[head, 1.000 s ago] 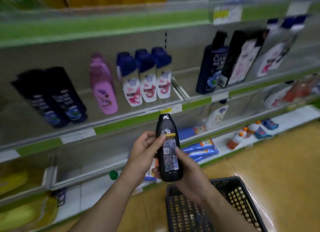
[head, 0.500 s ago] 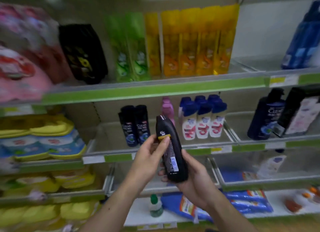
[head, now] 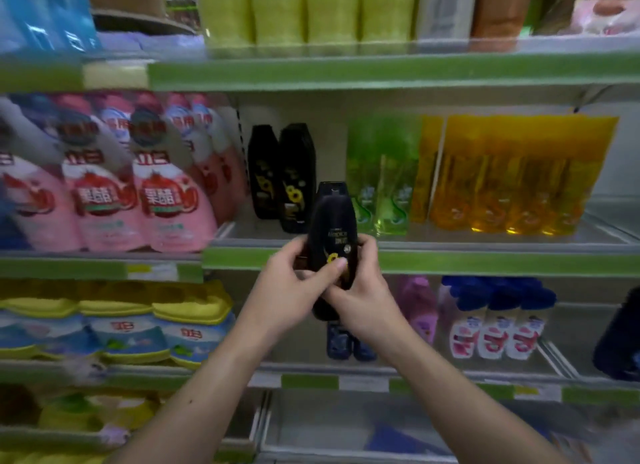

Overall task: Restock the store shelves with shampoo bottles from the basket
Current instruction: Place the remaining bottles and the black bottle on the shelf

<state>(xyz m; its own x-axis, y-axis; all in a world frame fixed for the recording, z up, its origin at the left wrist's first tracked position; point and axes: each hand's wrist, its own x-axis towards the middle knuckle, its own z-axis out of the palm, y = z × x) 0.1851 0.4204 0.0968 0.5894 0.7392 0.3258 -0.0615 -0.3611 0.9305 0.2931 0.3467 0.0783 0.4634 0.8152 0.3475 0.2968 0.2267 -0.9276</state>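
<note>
My left grip [head: 289,285] and right grip [head: 365,292] clasp one black plastic shampoo bottle [head: 334,228]; two matching black bottles [head: 297,176] stand shelved behind.

Black bottle [head: 333,228], yellow sunflower print

Store shelving [head: 381,72] in stacked tiers, green strips along each front edge; pink pouches [head: 166,200] at left; green bottles [head: 381,172] beside yellow bottles [head: 519,172] on middle tier; pale back panel [head: 332,152]; yellow-topped pouches [head: 117,321] lower left.

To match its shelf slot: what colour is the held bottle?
The held bottle is black with a yellow flower mark, like two shelved bottles. Head view.
</note>
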